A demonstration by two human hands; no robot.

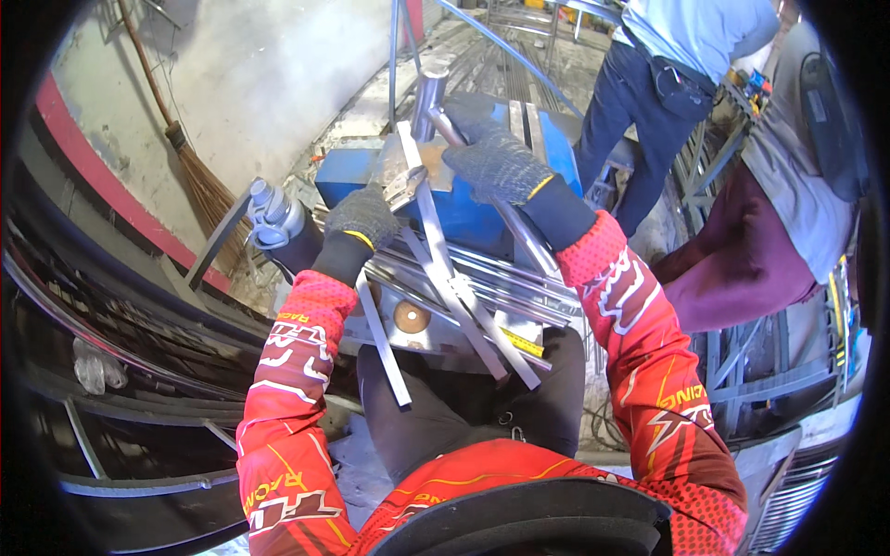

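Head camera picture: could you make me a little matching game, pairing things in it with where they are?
Things:
1. broom
2. left hand
3. right hand
4. yellow tape measure

Places:
A. on the handle of the blue machine
B. leaning against the pale wall, far left
C. lying on the bench among the metal strips
D. gripping a flat metal strip beside the machine

Pairs: 1-B, 2-D, 3-A, 4-C
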